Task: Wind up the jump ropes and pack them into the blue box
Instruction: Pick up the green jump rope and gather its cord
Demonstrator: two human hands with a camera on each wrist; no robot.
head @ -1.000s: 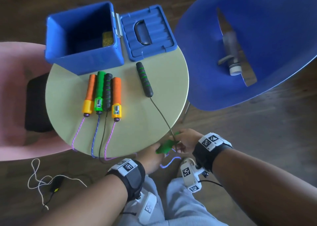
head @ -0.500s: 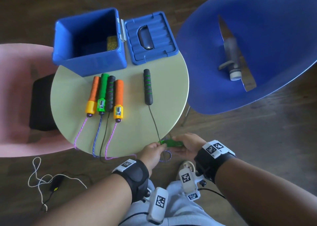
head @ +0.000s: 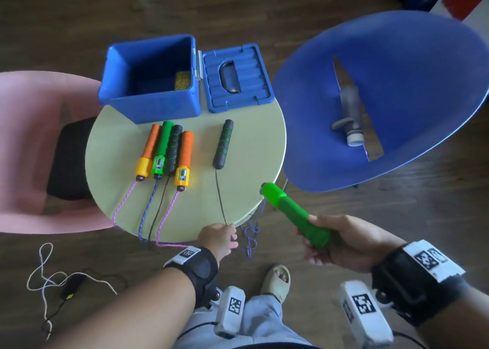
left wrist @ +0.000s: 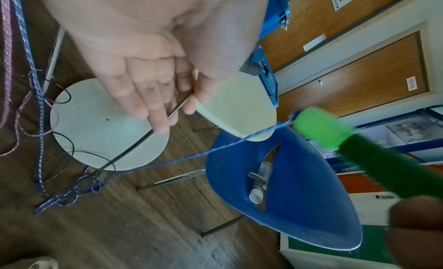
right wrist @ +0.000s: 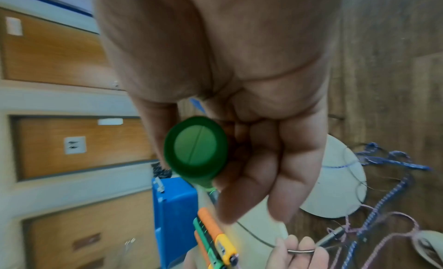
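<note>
Wooden flooring surrounds a round pale-green table (head: pixel 246 142) in the head view, with the open blue box (head: pixel 150 83) at its 11 o'clock edge, ready to receive ropes. Four handles (head: pixel 165 154) lie side by side below the box, and a black handle (head: pixel 223 144) lies apart near centre, likely sorted so each rope can be taken singly. At 5 o'clock off the rim, the right hand (head: pixel 344 242) grasps a green handle (head: pixel 292 213), held clear of the table, probably to draw its blue cord (head: pixel 251 232) free. At 6 o'clock, the left hand (head: pixel 219 240) touches the black cord (head: pixel 221 200).

From the left wrist, thumb and fingers (left wrist: pixel 153 95) plainly pinch that black cord (left wrist: pixel 134 146), which the head view leaves unclear, and the blue cord (left wrist: pixel 167 163) runs down to a tangle on the floor.

From the right wrist, the fingers (right wrist: pixel 271 159) curl round the green handle's (right wrist: pixel 196 150) butt end, with cords tangled at 4 o'clock.
</note>
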